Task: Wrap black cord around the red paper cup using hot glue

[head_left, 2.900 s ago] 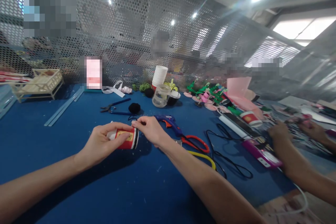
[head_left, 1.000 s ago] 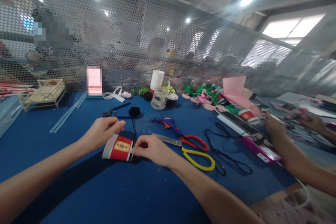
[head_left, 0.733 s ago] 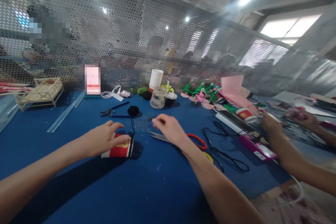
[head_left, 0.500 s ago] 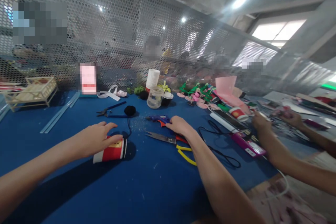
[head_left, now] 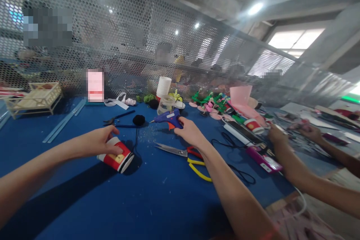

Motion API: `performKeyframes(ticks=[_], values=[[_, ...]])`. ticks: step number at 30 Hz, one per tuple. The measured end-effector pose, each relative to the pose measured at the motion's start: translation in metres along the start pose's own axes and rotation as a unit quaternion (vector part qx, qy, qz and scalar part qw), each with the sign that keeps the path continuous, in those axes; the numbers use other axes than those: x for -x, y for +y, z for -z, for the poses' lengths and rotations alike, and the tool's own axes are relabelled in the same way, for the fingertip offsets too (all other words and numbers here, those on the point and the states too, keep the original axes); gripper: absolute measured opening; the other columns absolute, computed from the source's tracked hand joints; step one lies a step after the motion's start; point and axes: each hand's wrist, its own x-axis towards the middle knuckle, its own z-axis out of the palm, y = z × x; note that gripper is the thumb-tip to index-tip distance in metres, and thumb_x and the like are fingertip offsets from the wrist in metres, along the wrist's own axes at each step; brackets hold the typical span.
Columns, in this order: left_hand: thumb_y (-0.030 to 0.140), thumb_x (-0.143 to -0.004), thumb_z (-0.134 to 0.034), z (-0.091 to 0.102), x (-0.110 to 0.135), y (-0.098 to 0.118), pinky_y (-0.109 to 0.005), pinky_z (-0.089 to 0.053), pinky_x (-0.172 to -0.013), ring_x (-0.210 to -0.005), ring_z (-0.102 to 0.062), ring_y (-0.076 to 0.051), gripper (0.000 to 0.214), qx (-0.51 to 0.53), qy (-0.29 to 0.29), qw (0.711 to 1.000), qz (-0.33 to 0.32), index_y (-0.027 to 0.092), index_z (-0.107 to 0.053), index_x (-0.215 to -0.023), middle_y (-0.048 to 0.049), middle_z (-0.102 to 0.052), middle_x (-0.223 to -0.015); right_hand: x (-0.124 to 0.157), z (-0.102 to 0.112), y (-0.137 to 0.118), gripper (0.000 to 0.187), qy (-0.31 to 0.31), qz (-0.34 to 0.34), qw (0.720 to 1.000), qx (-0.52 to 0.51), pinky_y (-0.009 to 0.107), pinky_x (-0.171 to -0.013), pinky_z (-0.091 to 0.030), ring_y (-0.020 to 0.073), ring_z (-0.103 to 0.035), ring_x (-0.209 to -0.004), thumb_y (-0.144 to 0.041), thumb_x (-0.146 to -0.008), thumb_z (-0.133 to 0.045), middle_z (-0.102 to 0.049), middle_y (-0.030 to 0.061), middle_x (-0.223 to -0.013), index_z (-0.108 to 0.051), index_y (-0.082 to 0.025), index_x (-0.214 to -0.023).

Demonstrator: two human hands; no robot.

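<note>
Glue gun [head_left: 168, 117] clamped in right hand [head_left: 189, 132], red cup [head_left: 119, 157] gripped by left hand [head_left: 99, 141]

We find our left forearm [head_left: 56, 155] entering from the left edge and rising gently rightward. Our left hand [head_left: 103, 141] is bent in a grasp, back uppermost, thumb [head_left: 114, 149] extended and index finger [head_left: 114, 130] curled. Our right forearm [head_left: 225, 178] slants up and leftward from the lower edge; our right hand [head_left: 188, 129] is clenched, reaching farther forward. We record both hands as bare and apart.
</note>
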Motion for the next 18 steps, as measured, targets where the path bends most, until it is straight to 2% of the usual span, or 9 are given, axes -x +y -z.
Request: performKeyframes(ticks=[2, 4, 7, 10, 13, 18], values=[[0.046, -0.052, -0.061, 0.001, -0.002, -0.001, -0.023, -0.04, -0.048, -0.062, -0.059, -0.021, 0.045, -0.015, 0.012, 1.0, -0.002, 0.016, -0.05, -0.085, -0.0035, -0.064, -0.066, 0.005, -0.001, -0.006, 0.027, -0.009, 0.04, 0.996, -0.073, 0.022, -0.057, -0.041, 0.012, -0.054, -0.064, -0.018, -0.068, -0.046, -0.059, 0.003, -0.083, -0.05, -0.014, -0.094], [0.045, -0.05, -0.064, -0.001, -0.003, -0.002, -0.022, -0.038, -0.045, -0.058, -0.058, -0.02, 0.042, 0.001, 0.022, 1.0, 0.002, 0.017, -0.05, -0.078, -0.0013, -0.062, -0.06, 0.01, -0.005, -0.01, 0.026, -0.023, 0.074, 0.982, -0.17, 0.022, -0.054, -0.041, 0.0104, -0.052, -0.056, -0.017, -0.066, -0.048, -0.057, 0.0005, -0.074, -0.05, -0.014, -0.092], [0.041, -0.052, -0.065, -0.007, -0.003, -0.001, -0.022, -0.039, -0.046, -0.058, -0.057, -0.019, 0.049, 0.098, 0.001, 0.995, 0.01, 0.017, -0.048, -0.09, 0.0015, -0.06, -0.058, 0.018, -0.012, -0.017, 0.023, -0.061, 0.082, 0.953, -0.286, 0.023, -0.05, -0.041, 0.0099, -0.05, -0.051, -0.017, -0.062, -0.054, -0.056, -0.0006, -0.066, -0.051, -0.013, -0.085], [0.036, -0.059, -0.062, -0.014, -0.002, 0.001, -0.021, -0.041, -0.051, -0.059, -0.058, -0.015, 0.048, 0.239, -0.052, 0.97, 0.013, 0.02, -0.045, -0.101, 0.0038, -0.061, -0.061, 0.026, -0.017, -0.026, 0.014, -0.108, 0.062, 0.919, -0.375, 0.023, -0.05, -0.042, 0.0096, -0.051, -0.052, -0.018, -0.065, -0.052, -0.058, 0.002, -0.068, -0.055, -0.012, -0.077], [0.033, -0.063, -0.06, -0.02, -0.002, 0.004, -0.021, -0.043, -0.056, -0.06, -0.058, -0.012, 0.03, 0.347, -0.086, 0.934, 0.012, 0.02, -0.054, -0.089, 0.0019, -0.064, -0.069, 0.034, -0.018, -0.032, 0.014, -0.133, 0.047, 0.896, -0.42, 0.023, -0.047, -0.042, 0.0102, -0.052, -0.05, -0.018, -0.069, -0.048, -0.058, 0.0018, -0.058, -0.058, -0.011, -0.075], [0.031, -0.064, -0.061, -0.032, -0.002, 0.009, -0.021, -0.044, -0.061, -0.064, -0.058, -0.011, 0.025, 0.397, -0.027, 0.917, -0.029, 0.017, -0.057, -0.085, -0.0008, -0.065, -0.074, 0.041, -0.02, -0.031, 0.015, -0.111, 0.035, 0.881, -0.459, 0.023, -0.045, -0.043, 0.0119, -0.055, -0.053, -0.019, -0.068, -0.051, -0.061, 0.0031, -0.064, -0.06, -0.012, -0.078]])
